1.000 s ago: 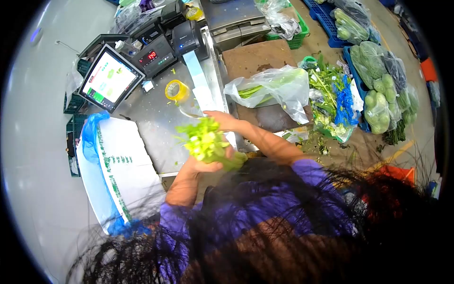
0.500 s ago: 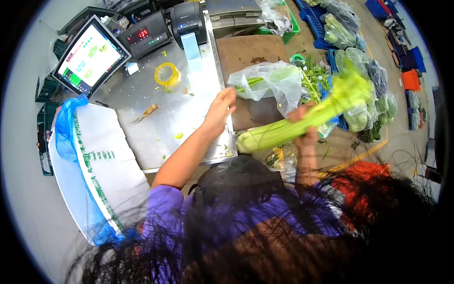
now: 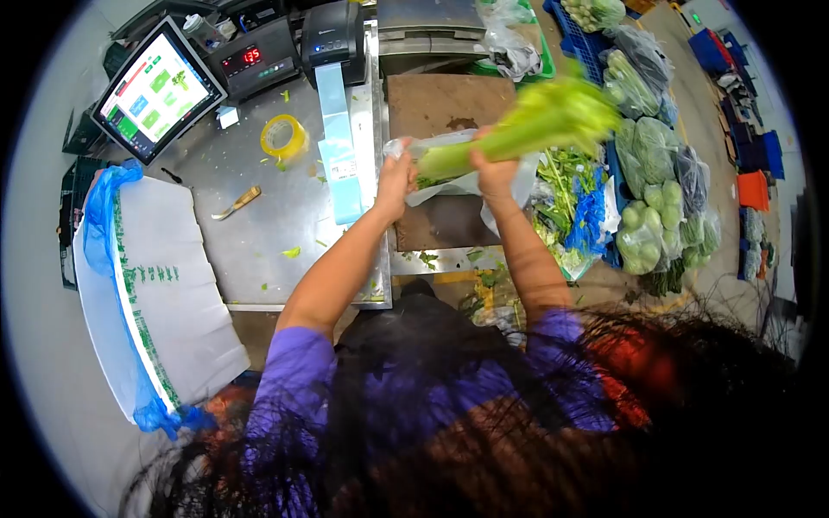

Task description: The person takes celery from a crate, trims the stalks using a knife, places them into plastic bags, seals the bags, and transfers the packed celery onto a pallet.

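A bunch of celery (image 3: 553,112) is in the grip of my right hand (image 3: 496,177), its leafy top blurred and pointing up to the right. Its pale lower end lies over a clear plastic bag (image 3: 445,192). My left hand (image 3: 395,183) pinches the bag's left edge. Greens show inside the bag, which rests on a brown board (image 3: 445,99). Whether the celery's base is inside the bag or only above it, I cannot tell.
Left on the metal table are a tape roll (image 3: 285,138), a knife (image 3: 237,204), and a printer (image 3: 332,39) with a long label strip (image 3: 338,155). A screen (image 3: 160,91) stands behind. Bagged vegetables (image 3: 652,224) line the right; a white stack (image 3: 173,285) sits left.
My right hand has brought the celery up and left over the bag. My left hand, earlier empty beside the bag, now holds its edge. More label strip hangs from the printer.
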Demonstrator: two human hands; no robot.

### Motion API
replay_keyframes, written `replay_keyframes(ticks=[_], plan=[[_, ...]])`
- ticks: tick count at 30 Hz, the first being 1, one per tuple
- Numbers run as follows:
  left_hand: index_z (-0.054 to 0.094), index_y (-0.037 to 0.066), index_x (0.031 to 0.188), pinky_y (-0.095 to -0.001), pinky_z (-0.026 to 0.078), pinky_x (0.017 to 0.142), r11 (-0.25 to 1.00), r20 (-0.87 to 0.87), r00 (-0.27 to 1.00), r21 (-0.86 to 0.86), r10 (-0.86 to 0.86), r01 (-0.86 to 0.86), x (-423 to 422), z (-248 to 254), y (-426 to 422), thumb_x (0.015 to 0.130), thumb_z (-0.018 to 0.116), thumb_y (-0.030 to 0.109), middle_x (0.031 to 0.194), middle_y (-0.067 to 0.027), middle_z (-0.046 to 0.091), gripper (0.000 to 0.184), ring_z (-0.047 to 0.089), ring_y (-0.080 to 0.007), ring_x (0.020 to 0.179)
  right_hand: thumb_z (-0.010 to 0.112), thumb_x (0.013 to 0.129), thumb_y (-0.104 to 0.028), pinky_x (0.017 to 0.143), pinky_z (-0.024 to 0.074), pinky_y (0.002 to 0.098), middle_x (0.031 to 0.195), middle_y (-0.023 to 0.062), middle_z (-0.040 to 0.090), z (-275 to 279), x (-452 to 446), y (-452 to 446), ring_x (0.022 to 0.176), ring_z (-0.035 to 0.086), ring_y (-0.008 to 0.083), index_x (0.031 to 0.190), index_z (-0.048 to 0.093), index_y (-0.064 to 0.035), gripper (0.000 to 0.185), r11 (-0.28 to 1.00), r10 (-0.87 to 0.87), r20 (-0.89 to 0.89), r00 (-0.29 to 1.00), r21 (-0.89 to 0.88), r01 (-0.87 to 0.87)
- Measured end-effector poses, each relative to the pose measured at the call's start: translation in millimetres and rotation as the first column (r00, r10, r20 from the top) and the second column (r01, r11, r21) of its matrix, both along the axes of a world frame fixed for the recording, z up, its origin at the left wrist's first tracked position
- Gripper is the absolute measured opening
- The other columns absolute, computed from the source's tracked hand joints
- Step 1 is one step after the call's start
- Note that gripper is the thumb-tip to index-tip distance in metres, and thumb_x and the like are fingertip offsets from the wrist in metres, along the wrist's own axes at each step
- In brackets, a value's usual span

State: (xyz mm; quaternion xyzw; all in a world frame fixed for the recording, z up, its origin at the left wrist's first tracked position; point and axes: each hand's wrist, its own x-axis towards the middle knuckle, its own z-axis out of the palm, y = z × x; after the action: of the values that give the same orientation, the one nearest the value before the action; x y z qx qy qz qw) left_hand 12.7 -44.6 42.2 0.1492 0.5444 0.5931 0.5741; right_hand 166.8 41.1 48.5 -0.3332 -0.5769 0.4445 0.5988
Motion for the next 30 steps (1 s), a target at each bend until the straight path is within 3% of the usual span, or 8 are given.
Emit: replay_keyframes(ticks=[7, 11, 14, 15, 20, 25, 27, 30], plan=[[0.026, 0.018, 0.14, -0.0224, 0.028, 0.047, 0.998, 0.03, 0.998, 0.031, -0.05, 0.049, -24, 15, -13, 0.097, 0.034, 0.031, 0.057, 0.0032, 0.033, 0.045, 0.025, -0.0068, 0.046, 0.078, 0.056, -0.03, 0.069, 0.0472, 0.0378, 0.086, 0.0169, 0.058, -83, 28, 43, 0.08, 0.056, 0.0342, 0.093, 0.053, -0.0044, 0.051, 0.832, 0.229, 0.844, 0.485, 0.089, -0.548], [0.028, 0.02, 0.14, -0.0238, 0.032, 0.047, 0.992, 0.073, 0.99, -0.012, -0.122, 0.123, -22, 7, -15, 0.096, 0.036, 0.03, 0.059, 0.0019, 0.037, 0.046, 0.029, -0.0074, 0.046, 0.076, 0.059, -0.032, 0.091, 0.039, 0.0397, 0.109, 0.0157, 0.054, -113, 67, 86, 0.109, 0.048, 0.032, 0.114, 0.05, -0.0119, 0.065, 0.742, 0.168, 0.975, 0.146, -0.027, -0.67], [0.03, 0.02, 0.139, -0.0238, 0.031, 0.046, 0.974, 0.042, 0.973, 0.033, -0.227, 0.226, -14, 6, -15, 0.095, 0.039, 0.032, 0.061, 0.0015, 0.041, 0.046, 0.03, -0.0072, 0.046, 0.074, 0.062, -0.037, 0.106, 0.0198, 0.0477, 0.124, 0.0124, 0.048, -118, 54, 67, 0.125, 0.034, 0.0297, 0.128, 0.043, -0.0189, 0.075, 0.786, -0.202, 0.975, -0.088, 0.108, -0.609], [0.036, 0.018, 0.136, -0.0234, 0.033, 0.046, 0.972, 0.044, 0.971, 0.024, -0.235, 0.234, -8, 11, -11, 0.094, 0.041, 0.032, 0.063, 0.0008, 0.044, 0.044, 0.032, -0.0073, 0.046, 0.07, 0.066, -0.042, 0.106, 0.0012, 0.0566, 0.132, 0.0107, 0.042, -123, 53, 73, 0.132, 0.025, 0.0263, 0.133, 0.039, -0.0226, 0.076, 0.85, -0.124, 0.943, -0.308, -0.059, -0.523], [0.052, 0.008, 0.12, -0.023, 0.038, 0.058, 0.942, -0.097, 0.941, -0.128, -0.323, 0.31, -6, -16, -15, 0.091, 0.047, 0.03, 0.072, 0.0015, 0.051, 0.037, 0.045, -0.0086, 0.059, 0.065, 0.072, -0.042, 0.103, 0.0051, 0.0632, 0.128, 0.0066, 0.048, -98, 96, 100, 0.126, 0.036, 0.0247, 0.126, 0.047, -0.021, 0.061, 0.933, 0.057, 0.785, -0.617, -0.262, -0.248], [0.05, 0.007, 0.122, -0.028, 0.044, 0.081, 0.922, -0.531, 0.755, -0.192, -0.386, 0.336, -30, -7, -55, 0.087, 0.053, 0.025, 0.105, -0.0072, 0.058, 0.039, 0.056, -0.0156, 0.091, 0.064, 0.073, -0.037, 0.1, 0.0264, 0.0564, 0.12, 0.0113, 0.055, -54, 105, 71, 0.113, 0.05, 0.0252, 0.122, 0.051, -0.0177, 0.054, 0.912, 0.236, 0.891, -0.388, -0.341, -0.228], [0.05, 0.009, 0.123, -0.0306, 0.044, 0.085, 0.89, -0.738, 0.52, -0.251, -0.431, 0.381, -60, 41, -77, 0.086, 0.055, 0.023, 0.12, -0.009, 0.053, 0.04, 0.055, -0.0187, 0.101, 0.064, 0.074, -0.033, 0.096, 0.0376, 0.0425, 0.118, 0.0132, 0.056, -41, 97, 64, 0.109, 0.052, 0.0295, 0.122, 0.052, -0.0134, 0.053, 0.855, 0.389, 0.874, -0.291, -0.46, -0.238], [0.058, 0.005, 0.112, -0.0302, 0.046, 0.083, 0.894, -0.789, 0.471, -0.211, -0.394, 0.395, -134, 165, -148, 0.086, 0.056, 0.016, 0.105, -0.0077, 0.062, 0.029, 0.059, -0.017, 0.093, 0.064, 0.074, -0.026, 0.09, 0.0429, 0.0387, 0.115, 0.017, 0.057, 12, 60, 26, 0.106, 0.054, 0.0323, 0.119, 0.053, -0.0055, 0.05, 0.788, 0.457, 0.888, 0.043, -0.382, -0.484]])
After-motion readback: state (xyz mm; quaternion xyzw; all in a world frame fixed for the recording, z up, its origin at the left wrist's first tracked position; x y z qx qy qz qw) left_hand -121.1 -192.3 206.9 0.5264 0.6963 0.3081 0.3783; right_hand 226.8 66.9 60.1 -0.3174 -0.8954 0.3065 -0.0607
